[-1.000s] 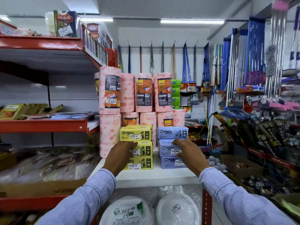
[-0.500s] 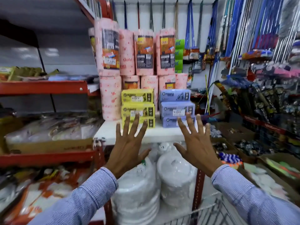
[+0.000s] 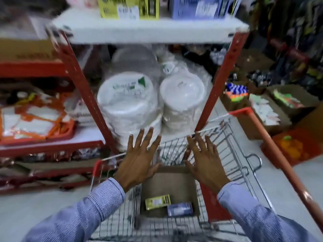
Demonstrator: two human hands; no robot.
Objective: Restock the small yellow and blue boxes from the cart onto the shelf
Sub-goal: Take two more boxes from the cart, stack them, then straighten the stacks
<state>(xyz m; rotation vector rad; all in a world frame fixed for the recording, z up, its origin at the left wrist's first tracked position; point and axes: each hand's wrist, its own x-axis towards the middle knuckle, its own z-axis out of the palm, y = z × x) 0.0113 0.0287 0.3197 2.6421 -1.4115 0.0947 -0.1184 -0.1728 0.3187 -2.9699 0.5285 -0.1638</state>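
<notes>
Your view is tipping down from the shelf front toward the cart (image 3: 232, 154), so the stacked yellow boxes (image 3: 128, 7) and blue boxes (image 3: 197, 7) that you were touching a second ago are now sitting far above your fingertips, cut off by the top edge. Your left hand (image 3: 138, 159) and right hand (image 3: 204, 161) are coming away from those stacks, both empty with fingers spread, and are now hanging over the cardboard carton (image 3: 167, 179) in the cart. Just below your palms, a loose yellow box (image 3: 157, 202) and a blue box (image 3: 180, 209) are coming into sight in the carton.
</notes>
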